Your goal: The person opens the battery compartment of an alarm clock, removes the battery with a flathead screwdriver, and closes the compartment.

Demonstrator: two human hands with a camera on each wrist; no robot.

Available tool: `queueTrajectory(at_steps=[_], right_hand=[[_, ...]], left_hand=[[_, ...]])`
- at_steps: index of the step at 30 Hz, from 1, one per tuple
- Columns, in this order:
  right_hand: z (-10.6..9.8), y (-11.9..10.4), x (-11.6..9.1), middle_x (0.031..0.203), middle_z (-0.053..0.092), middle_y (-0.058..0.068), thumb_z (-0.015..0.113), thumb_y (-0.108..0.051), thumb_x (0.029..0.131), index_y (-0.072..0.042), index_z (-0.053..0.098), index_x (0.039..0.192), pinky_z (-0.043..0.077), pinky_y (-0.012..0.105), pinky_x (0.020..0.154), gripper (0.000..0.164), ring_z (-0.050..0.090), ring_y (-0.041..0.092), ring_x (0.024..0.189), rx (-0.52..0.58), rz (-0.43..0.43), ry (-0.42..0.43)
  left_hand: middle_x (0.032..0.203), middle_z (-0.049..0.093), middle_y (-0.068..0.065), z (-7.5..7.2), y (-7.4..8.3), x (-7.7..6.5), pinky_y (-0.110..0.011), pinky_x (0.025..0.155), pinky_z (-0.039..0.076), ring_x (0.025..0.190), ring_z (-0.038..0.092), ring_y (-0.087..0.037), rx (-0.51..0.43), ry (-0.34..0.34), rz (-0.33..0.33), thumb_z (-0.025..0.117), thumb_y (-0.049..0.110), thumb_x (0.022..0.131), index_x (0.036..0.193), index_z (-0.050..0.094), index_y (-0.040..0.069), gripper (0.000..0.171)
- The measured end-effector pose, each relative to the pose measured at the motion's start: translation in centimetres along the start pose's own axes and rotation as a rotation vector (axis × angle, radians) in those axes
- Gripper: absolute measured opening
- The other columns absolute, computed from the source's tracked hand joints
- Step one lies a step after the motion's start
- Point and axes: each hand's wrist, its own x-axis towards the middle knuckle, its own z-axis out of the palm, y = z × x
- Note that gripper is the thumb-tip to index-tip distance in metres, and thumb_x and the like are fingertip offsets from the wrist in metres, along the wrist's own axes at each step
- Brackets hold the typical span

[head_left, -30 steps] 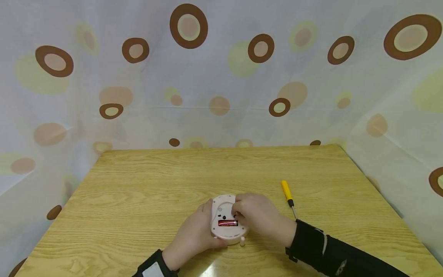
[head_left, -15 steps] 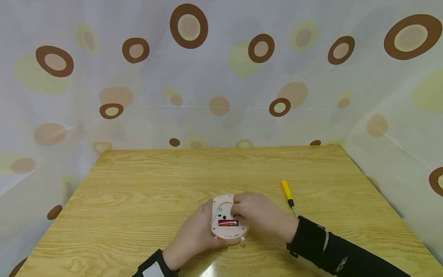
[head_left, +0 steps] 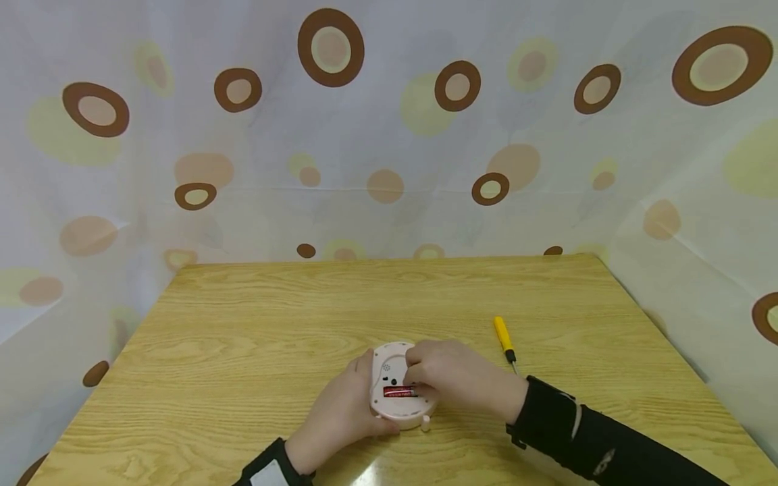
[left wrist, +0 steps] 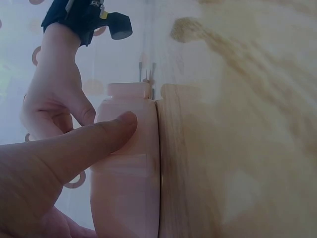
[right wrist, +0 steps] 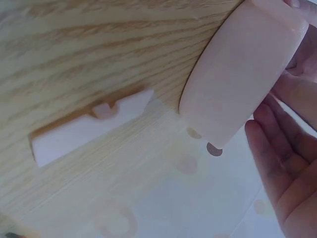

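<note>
A pale pink round alarm clock (head_left: 385,407) lies back side up on the table, with a red battery (head_left: 396,391) in its open slot. My left hand (head_left: 340,405) grips the clock's left side, its thumb (left wrist: 116,134) along the near wall. Over the right half of the clock's back is my right hand (head_left: 456,378), fingers bent and fingertips right at the battery's right end, covering it. I cannot tell whether they pinch the battery or press it. In the right wrist view, its other fingers (right wrist: 277,148) curl loosely beside the clock.
A screwdriver (head_left: 503,335) with a yellow handle lies to the right, its shaft partly hidden by my right arm. Beside the clock, a pale pink strip with a small tab (right wrist: 74,136), like a battery cover, rests on the wooden table (head_left: 273,317). Patterned cloth (head_left: 389,135) hangs behind.
My right fingertips have come down slightly, from just above the battery onto its right end; the right wrist has shifted a little rightward. The left hand and clock hold still.
</note>
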Motion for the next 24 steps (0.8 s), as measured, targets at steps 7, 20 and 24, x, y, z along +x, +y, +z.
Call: queueTrajectory(at_steps=[7, 20, 24], right_hand=[[0.2, 0.5, 0.0, 0.093, 0.068, -0.012, 0.084, -0.018, 0.088, -0.023, 0.082, 0.099, 0.052, 0.01, 0.072, 0.012, 0.056, 0.002, 0.082, -0.175, -0.211, 0.09], [0.9, 1.2, -0.4, 0.096, 0.067, -0.011, 0.083, -0.024, 0.088, -0.022, 0.079, 0.11, 0.055, 0.013, 0.083, 0.022, 0.06, 0.002, 0.089, -0.476, -0.407, 0.123], [1.1, 1.4, -0.5, 0.097, 0.066, -0.011, 0.083, -0.026, 0.089, -0.022, 0.079, 0.112, 0.056, 0.014, 0.084, 0.024, 0.062, 0.002, 0.092, -0.489, -0.423, 0.139]], left_hand=[[0.148, 0.056, -0.032, 0.1, -0.1, 0.0, -0.055, 0.109, 0.055, 0.131, 0.063, -0.042, 0.002, -0.001, 0.008, 0.103, 0.033, 0.063, 0.154, 0.037, -0.015, 0.123], [0.149, 0.055, -0.033, 0.1, -0.2, 0.0, -0.054, 0.109, 0.055, 0.13, 0.063, -0.041, 0.009, -0.007, 0.009, 0.103, 0.034, 0.063, 0.154, 0.036, -0.016, 0.124], [0.149, 0.055, -0.033, 0.2, -0.1, 0.0, -0.054, 0.109, 0.055, 0.13, 0.063, -0.042, 0.011, -0.004, 0.01, 0.103, 0.033, 0.063, 0.154, 0.036, -0.016, 0.124]])
